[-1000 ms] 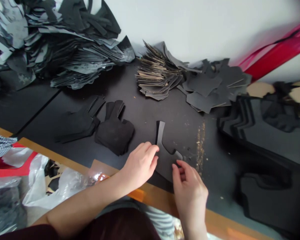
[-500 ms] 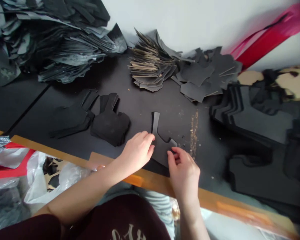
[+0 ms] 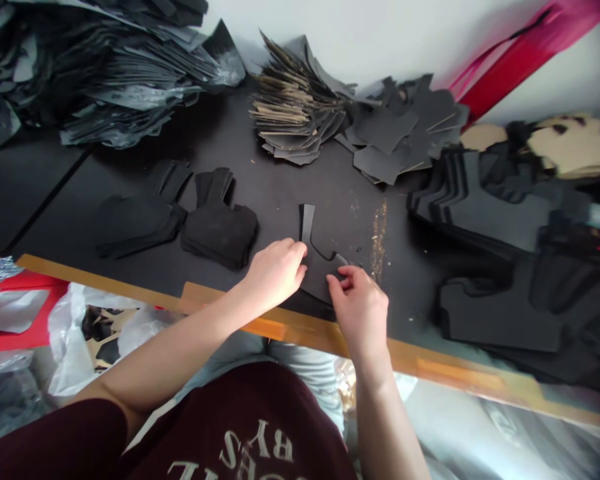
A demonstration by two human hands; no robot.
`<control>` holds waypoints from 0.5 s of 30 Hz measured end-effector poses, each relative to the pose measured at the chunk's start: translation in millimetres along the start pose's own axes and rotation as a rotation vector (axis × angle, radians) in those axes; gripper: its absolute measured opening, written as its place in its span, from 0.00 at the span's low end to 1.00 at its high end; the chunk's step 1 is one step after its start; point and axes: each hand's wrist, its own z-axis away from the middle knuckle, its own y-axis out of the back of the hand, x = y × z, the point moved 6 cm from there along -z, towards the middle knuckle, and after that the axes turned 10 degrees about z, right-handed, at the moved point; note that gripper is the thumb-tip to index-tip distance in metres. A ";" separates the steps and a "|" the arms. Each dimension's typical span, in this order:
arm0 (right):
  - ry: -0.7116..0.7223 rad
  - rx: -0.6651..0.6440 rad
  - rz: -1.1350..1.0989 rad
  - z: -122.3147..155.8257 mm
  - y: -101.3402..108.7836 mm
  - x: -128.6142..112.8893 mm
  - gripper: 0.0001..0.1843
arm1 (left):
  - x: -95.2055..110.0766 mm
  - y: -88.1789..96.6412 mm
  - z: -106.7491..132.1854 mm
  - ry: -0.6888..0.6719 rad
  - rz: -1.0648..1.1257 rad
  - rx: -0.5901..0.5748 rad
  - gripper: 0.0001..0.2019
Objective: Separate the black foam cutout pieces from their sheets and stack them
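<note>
A flat black cut piece (image 3: 316, 263) with a narrow upright tab lies on the black table (image 3: 290, 193) near its front edge. My left hand (image 3: 275, 272) rests on the piece's left edge, fingers curled and pressed against it. My right hand (image 3: 359, 307) pinches the piece's right corner between thumb and fingers. A small stack of similar black pieces (image 3: 219, 230) sits just left of my left hand, and another flatter stack (image 3: 137, 217) lies further left.
Large heaps of black cut sheets (image 3: 105, 73) fill the back left. Fanned stacks (image 3: 293, 110) and loose dark pieces (image 3: 405, 130) lie at the back centre. Bigger black shapes (image 3: 500, 267) cover the right. Plastic bags (image 3: 80, 333) and a red item (image 3: 20, 320) sit below the wooden table edge (image 3: 430, 363).
The view has tilted down and shifted, so everything appears higher in frame. Both hands stay on the same black piece, drawn slightly closer together on it.
</note>
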 end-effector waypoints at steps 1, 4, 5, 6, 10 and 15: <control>-0.001 -0.008 0.010 -0.1 0.0 -0.4 0.12 | 0.5 0.5 -0.2 0.004 -0.015 -0.009 0.07; 0.017 -0.024 0.062 -0.3 0.6 -3.2 0.12 | 2.1 2.9 -0.8 0.007 -0.061 -0.041 0.07; 0.026 -0.031 0.082 -0.3 0.8 -4.4 0.12 | 2.6 3.9 -0.9 0.007 -0.077 -0.051 0.07; 0.035 -0.039 0.101 -0.3 0.9 -5.8 0.12 | 2.9 5.0 -0.9 0.009 -0.092 -0.059 0.08; 0.061 -0.081 0.188 -0.4 1.7 -11.1 0.12 | 4.2 9.0 -0.7 0.030 -0.147 -0.062 0.13; 0.087 -0.122 0.307 -1.4 4.2 -15.2 0.11 | 8.9 8.8 -3.0 0.063 -0.222 -0.094 0.21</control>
